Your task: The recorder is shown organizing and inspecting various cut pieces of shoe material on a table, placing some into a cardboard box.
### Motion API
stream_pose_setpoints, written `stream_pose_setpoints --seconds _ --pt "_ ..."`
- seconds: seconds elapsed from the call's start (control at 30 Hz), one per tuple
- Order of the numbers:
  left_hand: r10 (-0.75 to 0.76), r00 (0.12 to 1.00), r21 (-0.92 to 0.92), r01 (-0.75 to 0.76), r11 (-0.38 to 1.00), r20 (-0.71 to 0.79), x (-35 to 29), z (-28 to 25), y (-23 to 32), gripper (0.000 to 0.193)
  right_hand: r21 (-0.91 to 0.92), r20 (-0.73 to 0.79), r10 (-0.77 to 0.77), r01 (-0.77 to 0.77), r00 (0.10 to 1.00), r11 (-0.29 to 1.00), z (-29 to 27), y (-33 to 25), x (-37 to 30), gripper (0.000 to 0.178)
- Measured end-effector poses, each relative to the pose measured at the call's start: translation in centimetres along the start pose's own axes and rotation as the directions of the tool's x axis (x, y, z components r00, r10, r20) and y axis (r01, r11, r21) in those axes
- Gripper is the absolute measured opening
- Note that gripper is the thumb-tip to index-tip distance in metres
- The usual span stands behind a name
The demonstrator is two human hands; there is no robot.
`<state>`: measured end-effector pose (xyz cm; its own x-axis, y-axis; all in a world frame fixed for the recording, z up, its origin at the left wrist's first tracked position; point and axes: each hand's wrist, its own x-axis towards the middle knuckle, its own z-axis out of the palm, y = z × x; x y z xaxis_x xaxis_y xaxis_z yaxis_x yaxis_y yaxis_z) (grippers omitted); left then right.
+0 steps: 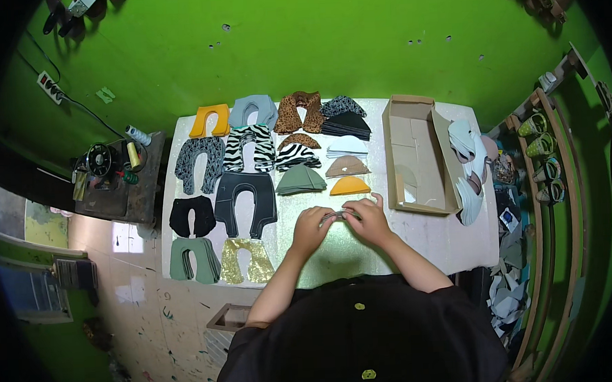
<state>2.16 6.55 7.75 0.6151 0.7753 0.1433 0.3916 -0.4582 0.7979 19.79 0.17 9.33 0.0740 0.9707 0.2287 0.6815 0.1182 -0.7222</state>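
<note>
Pinching a small thin grey piece (338,215), your left hand (310,230) and right hand (370,224) meet above the near middle of the table, fingertips drawn narrow around it; its full outline is hidden by your fingers. Surface: one white table (405,247) with a glossy cover, set against a bright green wall (354,39) marked with small holes. On its left half, stacked horseshoe-shaped pieces, among them mustard (199,125), zebra-striped (234,152), olive (182,261) and gold glitter (231,261). Nearer you, in front of your hands, half-round pieces, including an olive stack (301,179) and a mustard stack (350,185). To your right, one open cardboard box (423,145), with pale cut pieces (462,142) just beside it. Room, left: a dark workbench (118,199) bearing thread spools (134,155); a power strip (49,87) on the wall; a tan, stained floor (144,321). Room, right: a wooden rack (545,249) with green sandals (541,144), and heaped scraps (507,298) below.
</note>
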Motion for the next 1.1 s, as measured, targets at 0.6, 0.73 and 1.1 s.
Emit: stream_pose_setpoints --seconds 0.6,0.73,1.1 --pt "-0.174 0.985 -0.014 0.174 0.985 0.016 -0.7 6.4 -3.1 0.024 -0.092 -0.084 0.189 -0.196 0.978 0.976 4.7 3.3 -1.5 0.016" --pt "-0.133 0.919 -0.103 0.102 0.989 -0.372 0.4 5.6 -1.3 0.041 -0.063 -0.205 0.164 -0.181 0.965 0.982 1.8 3.1 4.4 0.020" --pt "-0.118 0.918 -0.127 0.075 0.989 -0.378 -1.7 4.8 -0.7 0.027 -0.246 -0.111 0.508 -0.519 0.854 0.818 3.4 8.5 11.7 0.026"
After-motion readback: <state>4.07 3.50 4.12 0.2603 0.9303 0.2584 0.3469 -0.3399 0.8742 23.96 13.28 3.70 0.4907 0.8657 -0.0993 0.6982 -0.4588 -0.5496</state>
